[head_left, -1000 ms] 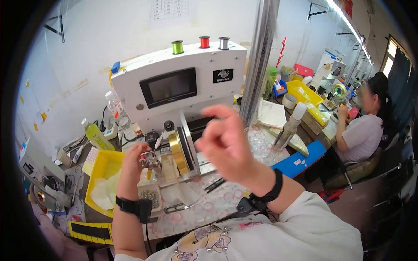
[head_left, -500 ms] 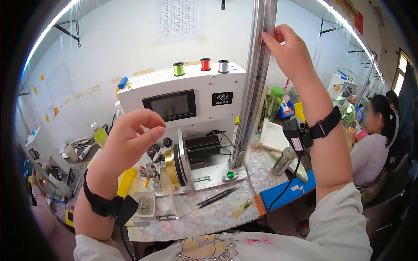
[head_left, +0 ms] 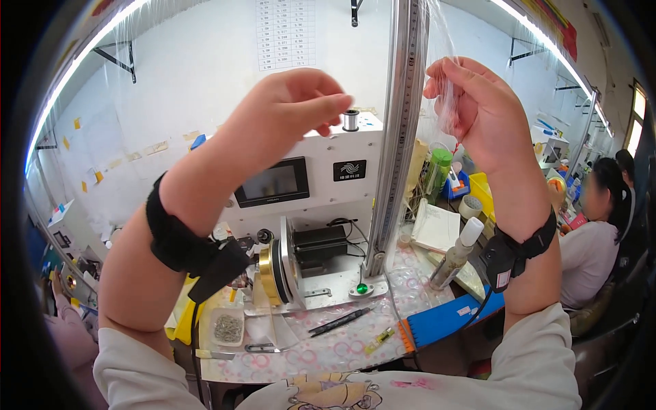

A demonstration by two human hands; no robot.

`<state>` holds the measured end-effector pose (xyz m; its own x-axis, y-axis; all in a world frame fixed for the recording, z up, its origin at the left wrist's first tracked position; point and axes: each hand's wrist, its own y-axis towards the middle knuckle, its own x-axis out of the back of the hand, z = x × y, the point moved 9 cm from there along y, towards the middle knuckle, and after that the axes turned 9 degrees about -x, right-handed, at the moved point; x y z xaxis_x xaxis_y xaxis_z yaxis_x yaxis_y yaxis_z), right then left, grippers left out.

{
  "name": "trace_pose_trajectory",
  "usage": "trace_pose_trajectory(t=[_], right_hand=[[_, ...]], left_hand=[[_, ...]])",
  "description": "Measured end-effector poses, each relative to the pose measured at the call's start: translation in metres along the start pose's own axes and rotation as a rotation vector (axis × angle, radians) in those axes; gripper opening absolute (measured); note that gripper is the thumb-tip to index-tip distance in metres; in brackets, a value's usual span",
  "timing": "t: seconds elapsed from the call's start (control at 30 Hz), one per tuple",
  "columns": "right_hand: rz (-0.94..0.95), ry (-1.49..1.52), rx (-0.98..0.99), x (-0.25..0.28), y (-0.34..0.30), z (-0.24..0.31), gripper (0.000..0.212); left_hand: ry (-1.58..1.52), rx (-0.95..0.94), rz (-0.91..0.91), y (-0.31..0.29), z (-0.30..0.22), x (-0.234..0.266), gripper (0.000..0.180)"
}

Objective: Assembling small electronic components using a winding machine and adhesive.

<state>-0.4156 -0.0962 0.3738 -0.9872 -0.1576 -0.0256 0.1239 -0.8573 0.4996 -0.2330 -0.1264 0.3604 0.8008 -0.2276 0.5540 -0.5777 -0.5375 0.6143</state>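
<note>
My left hand (head_left: 294, 106) is raised in front of the white machine (head_left: 318, 154). Its thumb and fingertips come together; whether something fine is between them I cannot make out. To the right of the upright metal post (head_left: 396, 137) with a scale on it, my right hand (head_left: 482, 113) is closed round a bundle of clear, thread-like strands (head_left: 447, 113) hanging from above. A silver spool (head_left: 350, 121) stands on the machine's top between my hands. Below it are the machine's dark screen (head_left: 273, 183), a gold wheel (head_left: 270, 273) and a black motor (head_left: 320, 242).
On the table lie a small tray of metal bits (head_left: 227, 328), a black pen (head_left: 340, 321), tweezers (head_left: 263, 348) and a blue strip (head_left: 451, 318). A white-capped bottle (head_left: 458, 253) stands right of the post. Another person (head_left: 588, 239) sits at the far right.
My left hand has risen and moved right, now covering two of the spools. My right hand has come off the post, slightly down and right, to the clear strands.
</note>
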Motion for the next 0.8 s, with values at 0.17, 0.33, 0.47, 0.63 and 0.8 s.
trace_pose_trajectory(t=[0.17, 0.33, 0.47, 0.63, 0.8], right_hand=[[0.027, -0.001, 0.021, -0.008, -0.006, 0.004, 0.016], [-0.002, -0.024, 0.008, -0.008, -0.010, 0.003, 0.016], [0.001, -0.024, -0.014, -0.009, -0.011, 0.001, 0.016], [0.015, -0.055, -0.018, -0.011, -0.011, 0.003, 0.015], [-0.023, -0.054, -0.040, -0.017, -0.014, 0.001, 0.013]], left_hand=[[-0.143, 0.027, 0.087, 0.007, -0.020, -0.048, 0.023], [-0.175, 0.115, 0.139, 0.001, -0.019, -0.055, 0.015], [-0.229, 0.087, -0.002, -0.004, -0.008, -0.036, 0.013], [-0.246, 0.057, -0.037, -0.008, -0.005, -0.024, 0.012], [0.233, -0.009, -0.208, -0.009, -0.009, 0.001, 0.014]])
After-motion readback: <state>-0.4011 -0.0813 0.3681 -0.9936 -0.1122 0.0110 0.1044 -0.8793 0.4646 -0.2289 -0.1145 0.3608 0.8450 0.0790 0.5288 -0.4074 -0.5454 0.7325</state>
